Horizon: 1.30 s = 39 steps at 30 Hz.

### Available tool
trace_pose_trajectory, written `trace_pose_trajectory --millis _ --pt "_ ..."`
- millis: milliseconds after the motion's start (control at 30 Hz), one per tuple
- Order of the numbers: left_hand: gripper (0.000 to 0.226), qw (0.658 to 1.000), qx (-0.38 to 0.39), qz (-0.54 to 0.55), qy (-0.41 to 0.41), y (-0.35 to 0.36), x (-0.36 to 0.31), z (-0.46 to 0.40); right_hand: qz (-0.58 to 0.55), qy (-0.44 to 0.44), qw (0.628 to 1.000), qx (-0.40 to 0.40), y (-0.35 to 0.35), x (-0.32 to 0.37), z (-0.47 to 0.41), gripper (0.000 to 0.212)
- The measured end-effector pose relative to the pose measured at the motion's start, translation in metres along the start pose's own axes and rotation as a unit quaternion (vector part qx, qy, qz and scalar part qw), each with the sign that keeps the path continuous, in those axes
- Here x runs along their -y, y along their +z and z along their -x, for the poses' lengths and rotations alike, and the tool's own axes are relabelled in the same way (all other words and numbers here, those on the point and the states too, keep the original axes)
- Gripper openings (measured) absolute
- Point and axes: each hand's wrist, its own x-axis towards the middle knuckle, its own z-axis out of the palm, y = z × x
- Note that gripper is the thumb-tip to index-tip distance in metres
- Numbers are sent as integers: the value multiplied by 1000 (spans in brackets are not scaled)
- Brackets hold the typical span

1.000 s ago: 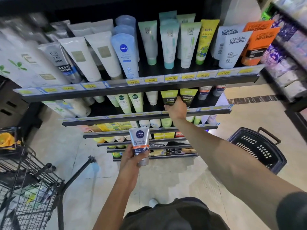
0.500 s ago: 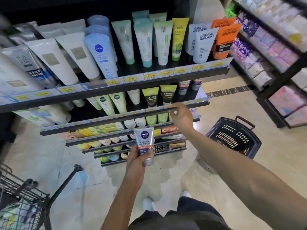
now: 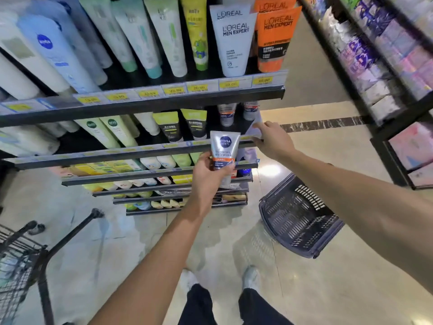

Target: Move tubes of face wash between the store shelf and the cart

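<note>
Grey Nivea Men tube (image 3: 223, 153), upright

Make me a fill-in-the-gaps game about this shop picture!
1. The left hand holds a Nivea Men tube with a ____ cap end pointing down.
2. The right hand touches the edge of the ____.
3. The orange tube says L'Oreal Men ____.
4. The dark basket sits on the ____.

Missing words: silver; shelf; Expert; floor

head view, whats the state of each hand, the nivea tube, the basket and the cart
left hand: grips the Nivea Men tube
Nivea Men tube: upright, cap down, held off the shelf
right hand: fingers straight, at the second shelf edge
basket: on the floor, tilted, nothing seen inside
cart: lower left, partly in frame, contents unclear
</note>
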Motion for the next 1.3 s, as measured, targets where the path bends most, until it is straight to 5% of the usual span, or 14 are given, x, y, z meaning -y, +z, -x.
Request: trace_pose_trajectory --millis 200,333,733,1300 --pt "40 996 -81 -14 21 45 -4 -59 0 -28 999 -24 29 -19 -16 18" --pt "42 986 -128 -97 55 61 -7 -96 -2 -44 997 -68 41 -25 -13 19" --pt "50 950 -192 -127 210 72 -7 -131 -9 -57 994 -97 50 -31 -14 23" --pt "45 934 -183 -237 193 75 18 -142 -28 -47 993 -102 57 -35 -15 20"
